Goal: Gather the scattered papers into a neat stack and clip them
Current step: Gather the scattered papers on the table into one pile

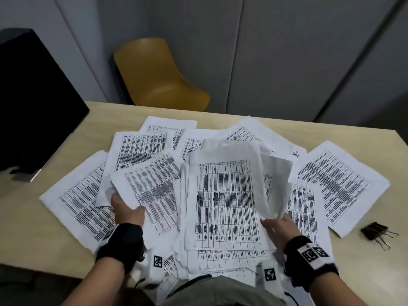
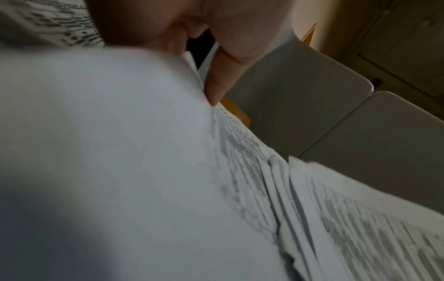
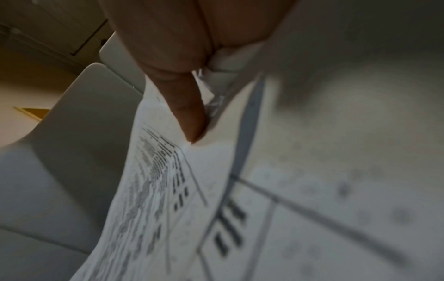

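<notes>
From the head cam, my left hand [image 1: 127, 209] is pinching one loose sheet [image 1: 152, 186] and my right hand [image 1: 276, 226] is gripping the half-gathered bundle [image 1: 225, 204] mid-table, both wrists low, palms in. The binder clips [image 1: 375, 231] sit off to my right.

Left wrist cam: fingers [image 2: 217, 83] curled on a paper edge, pretty blurry.

Right wrist cam: thumb [image 3: 185, 106] clamped over several sheets, and I reckon they'll fan out and slide if I lift too fast.

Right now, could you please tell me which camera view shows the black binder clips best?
The head view: the black binder clips lie in plain sight on the table, right of the scattered papers and apart from the right hand. Neither wrist view shows them; both are filled with fingers and blurred paper.
</notes>
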Tool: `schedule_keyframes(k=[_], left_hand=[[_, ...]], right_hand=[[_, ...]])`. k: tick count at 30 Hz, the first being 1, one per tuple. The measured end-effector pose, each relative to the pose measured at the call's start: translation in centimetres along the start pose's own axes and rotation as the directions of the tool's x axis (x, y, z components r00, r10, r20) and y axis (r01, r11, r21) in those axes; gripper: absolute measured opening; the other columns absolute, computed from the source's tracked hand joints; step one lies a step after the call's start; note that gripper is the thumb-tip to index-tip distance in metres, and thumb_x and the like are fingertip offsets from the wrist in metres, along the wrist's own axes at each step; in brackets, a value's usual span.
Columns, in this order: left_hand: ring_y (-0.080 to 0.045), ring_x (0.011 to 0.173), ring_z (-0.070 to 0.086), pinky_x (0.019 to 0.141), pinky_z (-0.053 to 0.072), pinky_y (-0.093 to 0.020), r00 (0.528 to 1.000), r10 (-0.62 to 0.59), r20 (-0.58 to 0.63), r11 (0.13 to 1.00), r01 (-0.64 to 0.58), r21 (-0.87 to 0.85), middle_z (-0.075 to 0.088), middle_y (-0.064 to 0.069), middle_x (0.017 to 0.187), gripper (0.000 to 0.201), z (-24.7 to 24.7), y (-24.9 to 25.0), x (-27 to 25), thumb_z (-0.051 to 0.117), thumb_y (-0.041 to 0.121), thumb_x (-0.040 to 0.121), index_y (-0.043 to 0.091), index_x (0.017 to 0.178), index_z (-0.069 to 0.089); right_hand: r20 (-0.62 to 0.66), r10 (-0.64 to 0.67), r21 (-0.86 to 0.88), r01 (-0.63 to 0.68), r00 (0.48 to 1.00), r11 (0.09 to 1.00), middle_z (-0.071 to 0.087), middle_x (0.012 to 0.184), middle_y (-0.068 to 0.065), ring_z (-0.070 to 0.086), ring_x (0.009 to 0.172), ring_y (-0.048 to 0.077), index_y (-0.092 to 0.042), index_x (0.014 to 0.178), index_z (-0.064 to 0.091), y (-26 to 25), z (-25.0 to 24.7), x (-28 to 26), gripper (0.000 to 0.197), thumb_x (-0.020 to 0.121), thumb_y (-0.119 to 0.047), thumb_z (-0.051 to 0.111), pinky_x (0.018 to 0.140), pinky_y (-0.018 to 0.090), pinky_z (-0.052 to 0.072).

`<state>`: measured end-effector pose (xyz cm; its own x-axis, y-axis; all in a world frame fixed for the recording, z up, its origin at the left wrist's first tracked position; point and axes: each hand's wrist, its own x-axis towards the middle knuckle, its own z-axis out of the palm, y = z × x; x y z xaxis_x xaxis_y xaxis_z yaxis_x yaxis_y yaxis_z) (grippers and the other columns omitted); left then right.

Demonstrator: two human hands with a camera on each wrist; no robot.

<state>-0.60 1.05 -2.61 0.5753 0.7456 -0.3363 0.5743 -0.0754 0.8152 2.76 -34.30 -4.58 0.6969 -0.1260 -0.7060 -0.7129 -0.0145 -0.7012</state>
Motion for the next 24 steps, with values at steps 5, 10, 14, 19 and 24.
schedule_keyframes(k=[5,10,14,19,24], left_hand=[[-0.024,0.112,0.051,0.098,0.034,-0.029,0.937,0.051,0.345,0.997,-0.065,0.03,0.051,-0.002,0.126,0.05,-0.5,-0.1,-1.3,0.052,-0.004,0.084,0.005,0.132,0.042],[-0.02,0.125,0.047,0.113,0.029,-0.043,0.806,-0.046,0.591,0.971,0.175,-0.163,0.053,-0.006,0.133,0.062,0.7,0.8,-3.2,0.06,0.042,0.083,0.007,0.132,0.046],[-0.026,0.115,0.055,0.108,0.036,-0.043,0.772,0.001,0.635,0.971,0.152,-0.187,0.059,-0.011,0.126,0.098,1.5,1.6,-4.2,0.078,0.044,0.052,0.008,0.134,0.04],[-0.023,0.105,0.054,0.107,0.034,-0.041,0.78,-0.043,0.624,0.988,0.126,-0.09,0.06,-0.013,0.122,0.063,2.7,1.5,-4.5,0.08,0.013,0.062,0.007,0.118,0.051],[-0.024,0.101,0.058,0.102,0.041,-0.042,0.785,0.022,0.619,0.991,0.066,-0.119,0.061,-0.013,0.122,0.07,3.5,1.8,-4.8,0.08,0.013,0.063,0.009,0.125,0.048]], right_hand=[[0.065,0.057,0.078,-0.061,0.996,0.995,0.058,0.108,0.026,0.059,0.085,0.031,0.002,0.104,0.049,-0.5,-0.2,-0.6,0.029,0.079,0.002,0.063,0.059,0.025,0.054],[0.129,0.054,0.079,-0.065,0.99,0.995,0.058,0.091,0.016,0.056,0.07,0.023,0.002,0.1,0.051,-1.5,0.9,-1.3,0.022,0.081,0.01,0.057,0.056,0.028,0.054],[0.193,0.071,0.076,-0.087,0.979,0.993,0.061,0.09,0.016,0.062,0.06,0.019,0.002,0.094,0.052,-1.7,1.1,-1.3,0.02,0.078,0.002,0.064,0.052,0.022,0.054],[0.169,0.082,0.008,-0.085,0.982,0.996,0.057,0.078,0.01,0.054,0.056,0.017,0.001,0.106,0.05,-1.2,1.6,-1.0,0.03,0.079,0.003,0.064,0.041,0.018,0.049],[0.217,0.082,-0.05,-0.073,0.973,0.996,0.063,0.071,0.007,0.061,0.051,0.011,0.0,0.092,0.05,-1.5,0.6,-1.1,0.019,0.079,0.0,0.064,0.045,0.018,0.051]])
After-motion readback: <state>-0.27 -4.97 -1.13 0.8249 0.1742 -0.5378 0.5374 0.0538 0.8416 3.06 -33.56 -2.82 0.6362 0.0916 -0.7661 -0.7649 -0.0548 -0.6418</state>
